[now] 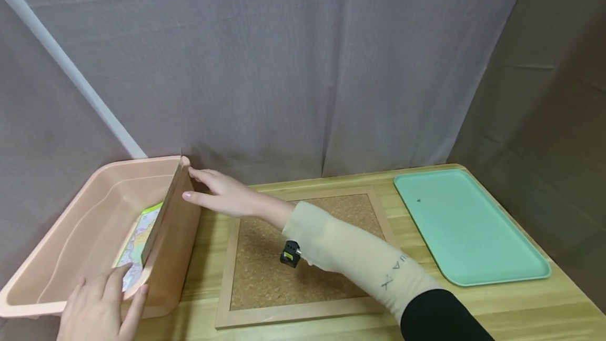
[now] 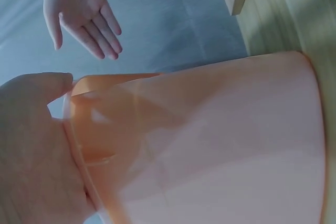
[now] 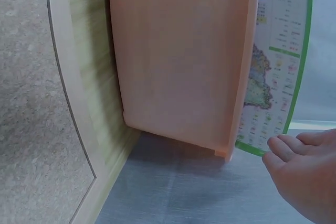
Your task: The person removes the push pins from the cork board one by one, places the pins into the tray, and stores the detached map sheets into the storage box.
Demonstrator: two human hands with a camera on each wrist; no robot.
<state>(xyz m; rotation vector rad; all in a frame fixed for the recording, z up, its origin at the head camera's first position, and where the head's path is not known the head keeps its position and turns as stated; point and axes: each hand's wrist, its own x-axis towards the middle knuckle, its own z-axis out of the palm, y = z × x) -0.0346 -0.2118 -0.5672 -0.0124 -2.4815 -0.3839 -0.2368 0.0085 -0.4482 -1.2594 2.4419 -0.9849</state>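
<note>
A pink plastic bin (image 1: 71, 230) stands at the left. Against its right wall leans a thin panel (image 1: 163, 212), and beside it inside the bin shows a printed map (image 1: 142, 228) with a lime-green edge. In the right wrist view a green-bordered map (image 3: 281, 61) sticks up past the bin's rim. My left hand (image 1: 97, 307) lies at the near rim, fingers reaching over it and thumb apart. At the far right corner of the bin is my right hand (image 1: 222, 191), fingers and thumb spread, holding nothing; its fingertips are close to the map's edge.
A cork board (image 1: 270, 272) in a wooden frame lies on the wooden table (image 1: 203, 288) under my right forearm. At the right lies a mint-green tray (image 1: 473, 230). Grey cloth (image 1: 265, 67) hangs behind the table. A small black device (image 1: 290, 254) is strapped at my right wrist.
</note>
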